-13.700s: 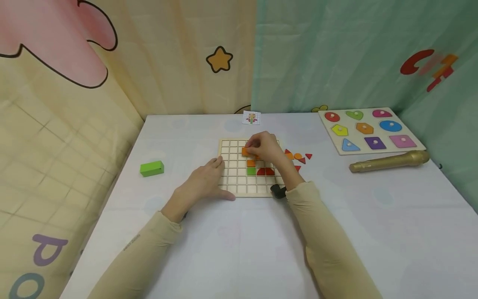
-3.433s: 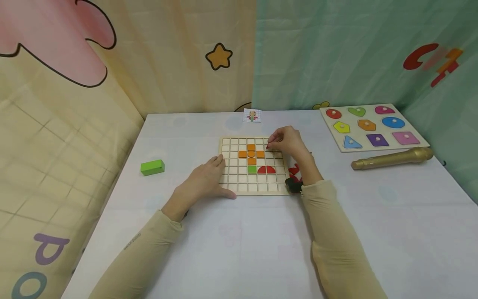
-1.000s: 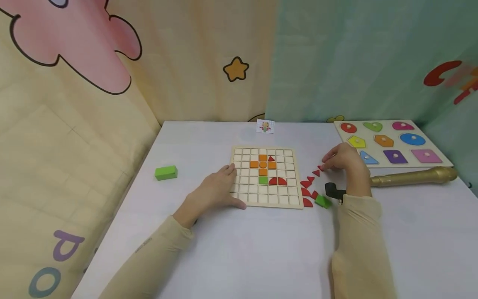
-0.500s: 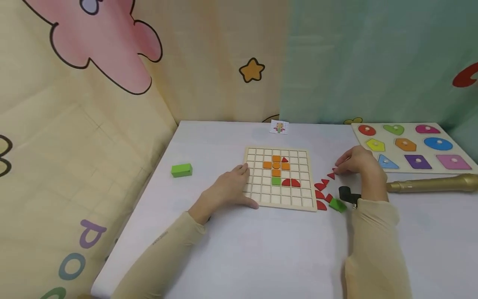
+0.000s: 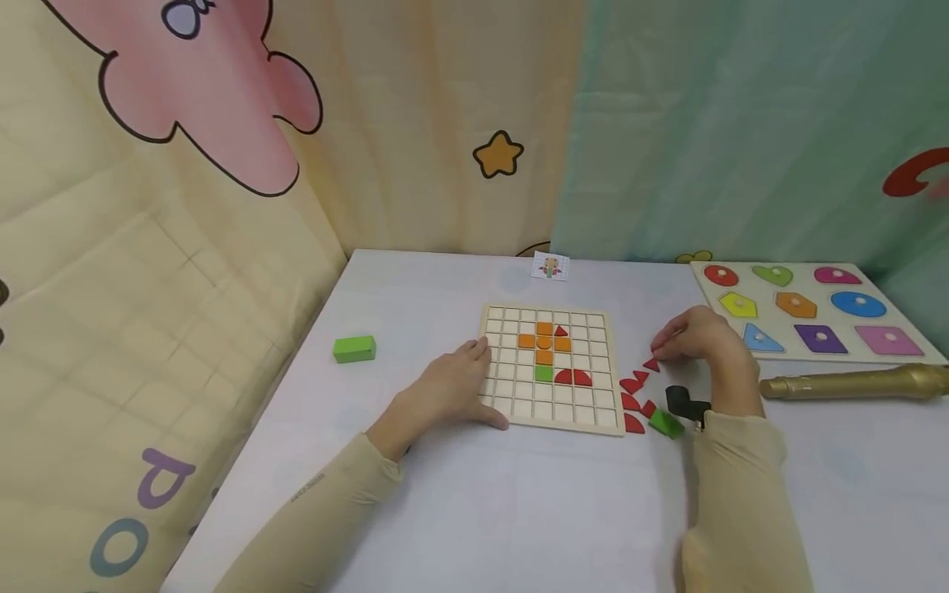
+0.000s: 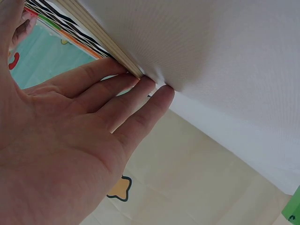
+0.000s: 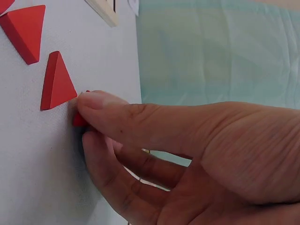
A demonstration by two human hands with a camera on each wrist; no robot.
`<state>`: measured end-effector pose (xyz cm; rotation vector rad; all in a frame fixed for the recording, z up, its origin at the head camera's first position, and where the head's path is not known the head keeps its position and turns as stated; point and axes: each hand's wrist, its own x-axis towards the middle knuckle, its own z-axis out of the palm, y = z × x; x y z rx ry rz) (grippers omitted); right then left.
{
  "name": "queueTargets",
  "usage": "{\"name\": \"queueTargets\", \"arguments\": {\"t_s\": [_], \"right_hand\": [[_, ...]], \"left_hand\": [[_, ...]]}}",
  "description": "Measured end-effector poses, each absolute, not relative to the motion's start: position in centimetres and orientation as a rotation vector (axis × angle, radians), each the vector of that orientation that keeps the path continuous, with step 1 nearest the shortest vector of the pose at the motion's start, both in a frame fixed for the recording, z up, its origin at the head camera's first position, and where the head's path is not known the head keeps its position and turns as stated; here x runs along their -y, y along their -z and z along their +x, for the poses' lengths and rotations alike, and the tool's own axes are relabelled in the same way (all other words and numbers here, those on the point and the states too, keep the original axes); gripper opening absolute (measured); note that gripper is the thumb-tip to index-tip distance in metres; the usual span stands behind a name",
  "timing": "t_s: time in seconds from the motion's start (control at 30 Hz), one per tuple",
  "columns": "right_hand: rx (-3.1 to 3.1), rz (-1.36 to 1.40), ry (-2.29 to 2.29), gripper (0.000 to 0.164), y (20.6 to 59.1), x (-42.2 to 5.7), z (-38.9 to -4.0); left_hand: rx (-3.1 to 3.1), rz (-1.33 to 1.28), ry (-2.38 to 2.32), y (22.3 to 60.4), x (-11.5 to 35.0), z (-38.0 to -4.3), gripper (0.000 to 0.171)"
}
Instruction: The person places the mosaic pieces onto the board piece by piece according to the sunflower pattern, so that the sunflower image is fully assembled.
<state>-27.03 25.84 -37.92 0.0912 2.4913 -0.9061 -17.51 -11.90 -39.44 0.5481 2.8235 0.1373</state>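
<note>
Board [image 5: 563, 413] lay flat on the counter [image 5: 519, 511]. The left hand [image 5: 452, 385], spread with thumb apart, rested against its left edge. The right hand [image 5: 695, 333] pinched a red piece [image 7: 79, 120] to the board's right.

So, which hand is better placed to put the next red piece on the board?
Probably the right hand: it pinches a red piece, while the left hand touches the board's left edge.
</note>
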Motion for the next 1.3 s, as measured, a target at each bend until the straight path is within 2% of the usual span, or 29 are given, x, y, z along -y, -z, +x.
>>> {"name": "queueTargets", "arguments": {"t_s": [0.27, 0.63, 0.97, 1.3], "right_hand": [[-2.634, 0.044, 1.033, 0.032, 37.4, -24.2, -27.4], [-2.663, -0.102, 1.164, 0.023, 37.0, -17.2, -28.4], [-2.652, -0.262, 1.155, 0.017, 38.3, -13.4, -29.3], [-2.658, -0.495, 1.150, 0.009, 37.8, -9.6, -29.9]], "left_hand": [[-2.828, 0.531, -0.191, 39.1, 12.7, -17.7, 0.125], [-2.834, 0.514, -0.185, 38.4, 14.1, -17.5, 0.126], [-2.820, 0.502, -0.202, 38.7, 13.8, -17.3, 0.126], [-2.819, 0.497, -0.215, 38.7, 13.8, -17.2, 0.126]]}}
